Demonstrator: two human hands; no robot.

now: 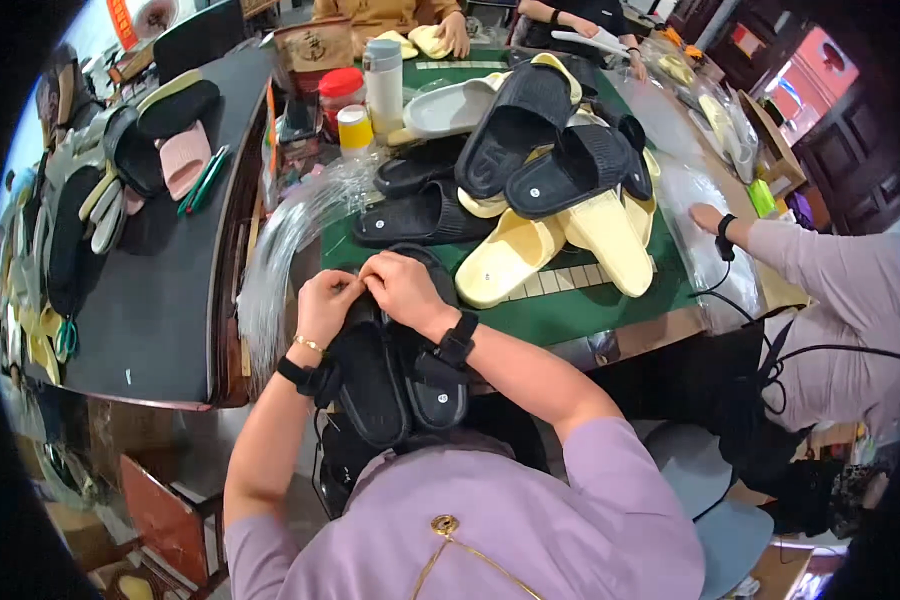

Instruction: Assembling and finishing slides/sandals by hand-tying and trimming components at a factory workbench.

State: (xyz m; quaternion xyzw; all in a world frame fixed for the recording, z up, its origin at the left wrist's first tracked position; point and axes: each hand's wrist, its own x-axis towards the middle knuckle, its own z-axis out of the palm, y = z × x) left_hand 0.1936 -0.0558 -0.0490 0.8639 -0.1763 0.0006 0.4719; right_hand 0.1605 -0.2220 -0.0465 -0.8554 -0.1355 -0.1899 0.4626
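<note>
A pair of black slide sandals lies side by side in front of me at the table edge, a left one [368, 385] and a right one [437, 400] with a small white round mark on its insole. Over their straps my left hand [328, 308] and my right hand [407, 290] meet, thumbs and fingers pinched together. Whatever is between the fingertips is too small or hidden to make out. Just left of my hands, a bundle of clear plastic strands [280, 240] hangs over the table edge.
Black and cream slides, including a black slide [515, 130] and a cream slide [510, 255], pile up on the green mat [570, 325]. A flask [383, 85] and red-lidded jar [341, 92] stand behind. Co-workers sit opposite and at right; a dark table [160, 300] holds more slippers.
</note>
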